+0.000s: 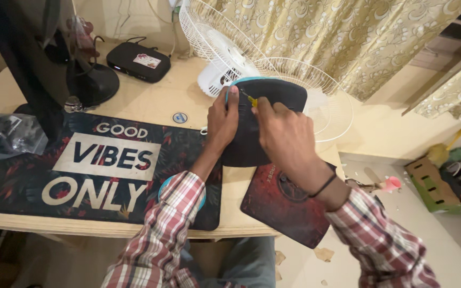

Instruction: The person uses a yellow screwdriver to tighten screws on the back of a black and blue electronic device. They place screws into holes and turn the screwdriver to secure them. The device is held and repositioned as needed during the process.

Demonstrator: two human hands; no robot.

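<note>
A dark fan base (pixel 273 101) with a teal rim stands tilted on the wooden desk (pixel 150 101), its flat underside facing me. My left hand (pixel 222 120) grips its left edge, thumb over the teal rim. My right hand (pixel 284 136) holds a small yellow-handled screwdriver (pixel 251 99) with its tip against the underside near the top. A black band circles my right wrist. Behind the base lie a white fan motor housing (pixel 220 74) and white wire fan grilles (pixel 316 101).
A large printed desk mat (pixel 70 170) covers the desk's left. A red-and-black mouse pad (pixel 284 208) hangs over the front right edge. A black box (pixel 137 61), monitor stand (pixel 89 82) and plastic bag (pixel 6 136) sit at left. Clutter lies on the floor at right (pixel 444 176).
</note>
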